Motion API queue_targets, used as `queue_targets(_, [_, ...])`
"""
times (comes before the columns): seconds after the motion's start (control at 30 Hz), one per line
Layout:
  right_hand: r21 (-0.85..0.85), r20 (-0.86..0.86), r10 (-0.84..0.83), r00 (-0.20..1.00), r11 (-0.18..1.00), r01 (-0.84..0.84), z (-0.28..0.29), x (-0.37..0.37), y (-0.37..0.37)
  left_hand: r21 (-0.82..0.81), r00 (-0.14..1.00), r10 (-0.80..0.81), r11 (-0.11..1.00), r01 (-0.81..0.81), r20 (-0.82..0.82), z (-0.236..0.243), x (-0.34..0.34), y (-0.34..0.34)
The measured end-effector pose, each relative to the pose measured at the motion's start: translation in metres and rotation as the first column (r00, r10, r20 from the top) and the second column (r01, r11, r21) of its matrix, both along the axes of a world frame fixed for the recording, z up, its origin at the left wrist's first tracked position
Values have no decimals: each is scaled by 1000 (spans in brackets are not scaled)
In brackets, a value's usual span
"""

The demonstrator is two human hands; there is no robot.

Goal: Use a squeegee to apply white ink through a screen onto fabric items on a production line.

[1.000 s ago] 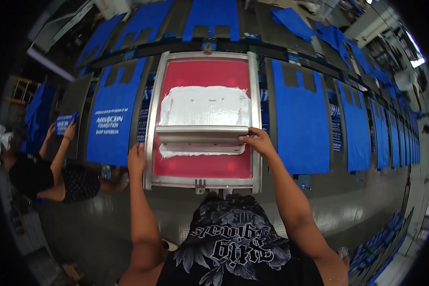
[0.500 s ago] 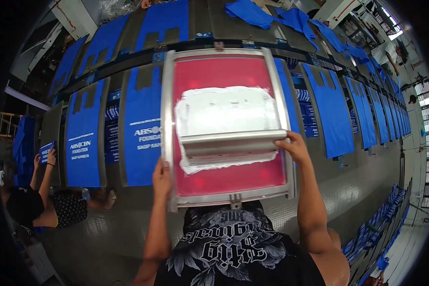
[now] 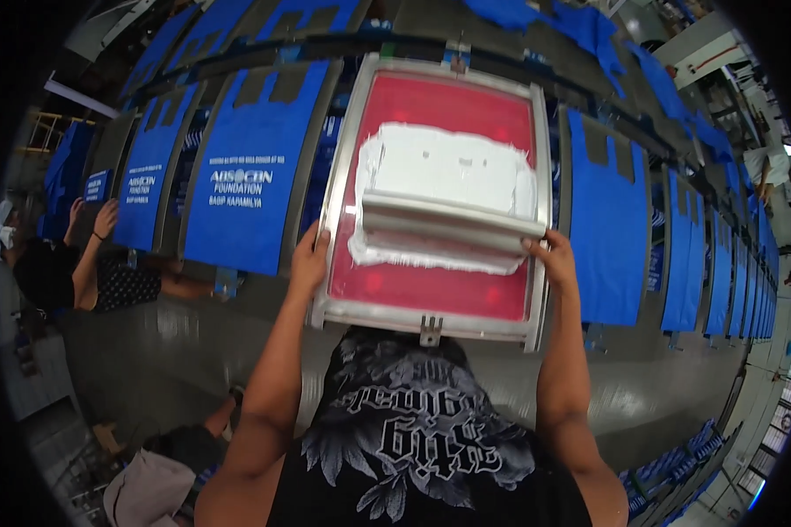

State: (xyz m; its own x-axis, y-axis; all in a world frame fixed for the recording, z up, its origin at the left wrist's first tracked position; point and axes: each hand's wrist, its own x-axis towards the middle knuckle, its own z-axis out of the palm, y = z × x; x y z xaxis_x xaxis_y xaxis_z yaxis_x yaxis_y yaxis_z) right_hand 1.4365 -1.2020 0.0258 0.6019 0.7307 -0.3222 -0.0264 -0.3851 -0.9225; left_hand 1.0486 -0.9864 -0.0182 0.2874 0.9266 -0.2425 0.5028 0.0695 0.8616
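A screen-printing frame, silver with pink-red mesh, is held level in front of my body, over the row of boards. A thick patch of white ink covers the middle of the mesh. Across it lies a metal squeegee, its lower edge in the ink. My left hand is closed around the left rail of the frame. At the right rail, my right hand grips the frame, its thumb against the squeegee's right end. Whatever lies beneath the frame is hidden.
Left of the frame, a blue bag with white print lies on a board. An unprinted blue bag lies to the right, with several more beyond. A co-worker handles a bag at the far left; a capped person is at lower left.
The frame has shifted right along the row, uncovering the printed bag on its left. Both hands keep their hold, and the view has turned. A capped person has come into view at lower left.
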Motion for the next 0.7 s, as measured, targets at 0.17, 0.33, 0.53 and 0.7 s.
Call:
queue_targets(0.17, [-55,-1,80,997,995,-80,-8,7,2,-58,1000,15,998,-16,-21,-10,-3,1])
queue_targets(0.33, [1,-39,116,993,993,-116,-21,10,-1,-120,996,45,992,-35,77,-9,7,4])
queue_targets(0.53, [8,-3,92,996,996,-92,-18,4,-4,-123,989,61,991,-44,137,-13,5,7])
queue_targets(0.7, [3,0,96,995,995,-96,-8,-4,-3,84,984,-55,994,70,-170,-21,-1,4])
